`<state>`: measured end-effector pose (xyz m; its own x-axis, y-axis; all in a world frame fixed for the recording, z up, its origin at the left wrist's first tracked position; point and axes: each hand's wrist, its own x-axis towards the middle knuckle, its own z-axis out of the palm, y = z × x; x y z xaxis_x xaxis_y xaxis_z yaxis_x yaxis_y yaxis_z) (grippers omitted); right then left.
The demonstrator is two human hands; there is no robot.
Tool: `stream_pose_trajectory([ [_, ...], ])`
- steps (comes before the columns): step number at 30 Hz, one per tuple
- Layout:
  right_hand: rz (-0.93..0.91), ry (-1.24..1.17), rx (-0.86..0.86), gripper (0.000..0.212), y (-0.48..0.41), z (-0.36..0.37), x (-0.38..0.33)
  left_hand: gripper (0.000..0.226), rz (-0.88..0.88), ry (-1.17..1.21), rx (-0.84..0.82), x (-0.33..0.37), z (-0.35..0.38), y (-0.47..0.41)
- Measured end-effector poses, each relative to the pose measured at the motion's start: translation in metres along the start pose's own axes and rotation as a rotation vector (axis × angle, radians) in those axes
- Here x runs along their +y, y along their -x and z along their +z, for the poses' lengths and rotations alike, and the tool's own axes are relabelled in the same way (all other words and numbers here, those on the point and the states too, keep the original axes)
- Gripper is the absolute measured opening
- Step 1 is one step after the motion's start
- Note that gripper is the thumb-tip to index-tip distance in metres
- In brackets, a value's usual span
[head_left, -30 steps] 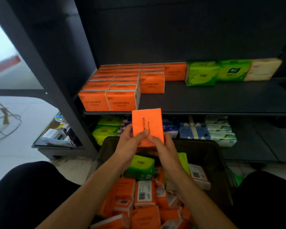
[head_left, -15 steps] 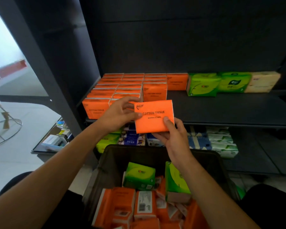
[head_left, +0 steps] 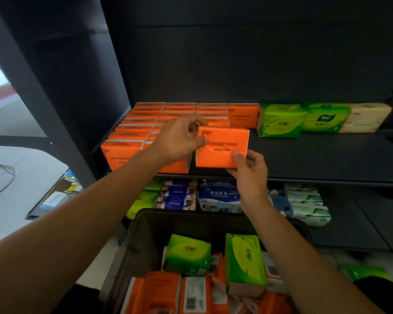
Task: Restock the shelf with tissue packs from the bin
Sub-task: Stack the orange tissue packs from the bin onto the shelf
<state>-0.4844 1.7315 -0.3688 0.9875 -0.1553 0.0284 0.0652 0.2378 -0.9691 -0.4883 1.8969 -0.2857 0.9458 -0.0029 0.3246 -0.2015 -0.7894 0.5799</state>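
Head view: the shelf (head_left: 315,155) shows open dark board from its front edge back to the green packs (head_left: 281,121) at the rear, right of the orange rows (head_left: 125,150) filling its left end. The pack (head_left: 220,152) is upright at the front edge, just beside those rows. The left hand (head_left: 179,139) pinches its top left corner. The right hand (head_left: 250,173) grips its bottom right corner, thumb on the face. The bin (head_left: 191,220) sits below.

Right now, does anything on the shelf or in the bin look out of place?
The dark shelf looks tidy: its orange tissue packs stand in straight rows. Only the dark plastic bin is jumbled: one green tissue pack stands on end among loose orange packs lying at mixed angles. No damage shows.
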Motion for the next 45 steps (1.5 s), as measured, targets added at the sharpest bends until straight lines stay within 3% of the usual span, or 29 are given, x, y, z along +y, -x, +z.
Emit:
stream_pose_trajectory([
  [7,-0.097,0.304,0.079,0.021,-0.053,0.023,0.024,0.045,-0.089,-0.272,0.035,-0.023,0.019,-0.045],
  [14,-0.117,0.576,-0.047,0.026,-0.104,0.045,0.045,0.039,-0.09,-0.584,-0.005,-0.055,0.034,-0.086],
  [23,-0.212,0.572,-0.065,0.031,-0.112,0.045,0.053,0.038,-0.149,-0.617,-0.055,-0.063,0.04,-0.105],
  [27,-0.16,0.58,-0.109,0.027,-0.109,0.041,0.05,0.031,-0.074,-0.64,-0.01,-0.064,0.039,-0.097],
  [31,0.005,0.46,-0.11,0.018,-0.107,0.036,0.038,0.016,0.054,-0.72,-0.008,-0.054,0.036,-0.091],
  [37,0.214,0.37,-0.108,0.005,-0.092,0.016,0.022,0.002,0.024,-0.682,-0.058,-0.037,0.03,-0.075],
  [40,0.297,0.302,-0.205,0.013,-0.076,0.004,0.008,0.004,0.067,-0.591,-0.054,-0.024,0.028,-0.054],
  [45,0.357,0.328,-0.336,0.012,-0.042,-0.013,-0.019,0.013,0.034,-0.037,-0.207,-0.006,0.028,-0.015],
])
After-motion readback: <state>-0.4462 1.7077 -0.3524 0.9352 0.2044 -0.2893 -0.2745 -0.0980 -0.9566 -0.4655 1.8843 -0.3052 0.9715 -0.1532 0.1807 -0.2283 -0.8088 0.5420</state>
